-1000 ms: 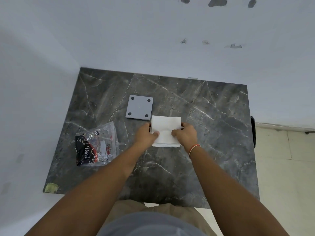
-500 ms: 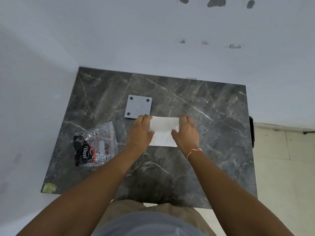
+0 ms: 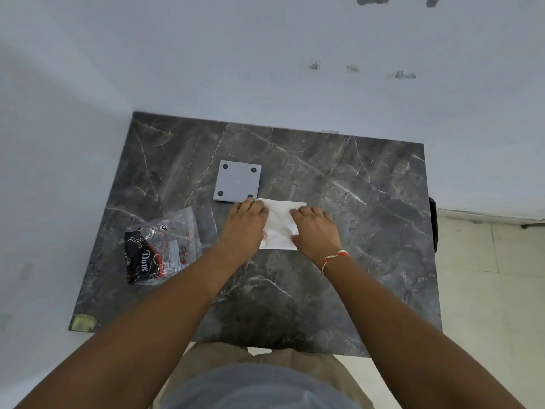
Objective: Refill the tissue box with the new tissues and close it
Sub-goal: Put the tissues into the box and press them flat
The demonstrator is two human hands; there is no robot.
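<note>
A white stack of tissues (image 3: 280, 225) lies flat on the dark marble table (image 3: 368, 187), near the middle. My left hand (image 3: 244, 222) rests palm down on its left edge, fingers stretched forward. My right hand (image 3: 315, 231) lies palm down on its right edge, thumb on the white top. Neither hand is closed around the stack. A grey square panel with four dark round pads (image 3: 237, 184) lies flat just beyond my left fingertips, its near corner touching the tissues. No other part of a tissue box is in view.
An opened clear plastic wrapper with black and red print (image 3: 159, 246) lies at the left of the table. A yellowish patch (image 3: 82, 322) marks the near left corner. White walls close in behind and to the left; a tiled floor (image 3: 486, 290) lies to the right.
My hands went from gripping the stack's sides with curled fingers to lying flat on top of it. The stack now looks flatter and sits slightly nearer the grey panel.
</note>
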